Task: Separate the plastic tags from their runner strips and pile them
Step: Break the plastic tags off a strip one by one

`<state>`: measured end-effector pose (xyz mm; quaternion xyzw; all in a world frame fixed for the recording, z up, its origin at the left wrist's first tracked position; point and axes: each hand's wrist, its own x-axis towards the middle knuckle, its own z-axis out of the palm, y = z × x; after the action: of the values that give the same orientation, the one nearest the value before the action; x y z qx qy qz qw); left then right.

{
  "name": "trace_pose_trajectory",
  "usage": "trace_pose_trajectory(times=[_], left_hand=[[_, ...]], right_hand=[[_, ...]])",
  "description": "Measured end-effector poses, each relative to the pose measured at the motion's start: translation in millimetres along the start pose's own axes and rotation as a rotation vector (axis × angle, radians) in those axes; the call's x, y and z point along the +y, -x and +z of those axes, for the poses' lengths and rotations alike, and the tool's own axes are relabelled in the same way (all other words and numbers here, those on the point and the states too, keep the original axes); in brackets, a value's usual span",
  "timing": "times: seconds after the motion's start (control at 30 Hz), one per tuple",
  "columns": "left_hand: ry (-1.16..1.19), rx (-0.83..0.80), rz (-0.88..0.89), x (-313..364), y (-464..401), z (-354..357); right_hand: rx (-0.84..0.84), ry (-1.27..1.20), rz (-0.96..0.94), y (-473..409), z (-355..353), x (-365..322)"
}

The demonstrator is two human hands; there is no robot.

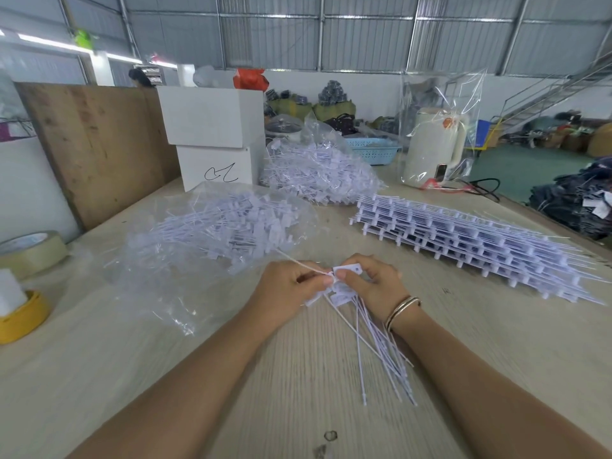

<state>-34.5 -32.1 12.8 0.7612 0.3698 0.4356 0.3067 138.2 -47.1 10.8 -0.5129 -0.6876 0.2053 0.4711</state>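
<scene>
My right hand (371, 283) grips a bunch of white plastic tags (381, 346) by their flat heads, and their thin tails fan down toward me over the table. My left hand (288, 286) pinches one tag's thin tail (294, 261) close to its head, right against the bunch. Just beyond my hands lies a pile of loose tags (225, 223) on clear plastic film. A stack of tags still on their runner strips (463, 240) lies to the right on the table.
A second heap of tags in a clear bag (318, 173) sits further back. White boxes (212, 134), a wooden board (99, 144), tape rolls (29, 250), a blue basket (374, 150) and a bagged kettle (433, 150) ring the pale wooden table (298, 392).
</scene>
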Motion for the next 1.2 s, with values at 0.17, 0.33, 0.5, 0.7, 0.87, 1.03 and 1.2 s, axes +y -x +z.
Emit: trace_pose_trajectory(times=[0.17, 0.33, 0.5, 0.7, 0.87, 1.03, 1.2], left_hand=[[0.16, -0.03, -0.033, -0.5, -1.7, -4.2], [-0.105, -0.063, 0.058, -4.2, 1.8, -4.8], [-0.539, -0.045, 0.264, 0.1, 0.9, 4.7], [-0.814, 0.023, 0.15, 2.5, -2.7, 12.8], [-0.907, -0.057, 0.124, 4.2, 0.5, 9.9], [-0.897, 0.07, 0.042, 36.1, 5.4, -4.2], [-0.922, -0.256, -0.23, 43.1, 16.4, 11.8]], right_hand=[[-0.036, -0.441, 0.008, -2.6, -4.2, 3.8], [0.069, -0.186, 0.123, -6.8, -8.7, 10.3], [0.028, 0.311, 0.179, -10.1, 3.1, 12.5], [0.162, 0.279, 0.215, -11.7, 0.1, 13.8], [0.183, 0.508, 0.103, -4.1, -14.3, 8.1], [-0.121, 0.734, 0.391, 4.2, -28.3, 0.1], [-0.22, 0.691, 0.373, 12.2, -25.8, -9.4]])
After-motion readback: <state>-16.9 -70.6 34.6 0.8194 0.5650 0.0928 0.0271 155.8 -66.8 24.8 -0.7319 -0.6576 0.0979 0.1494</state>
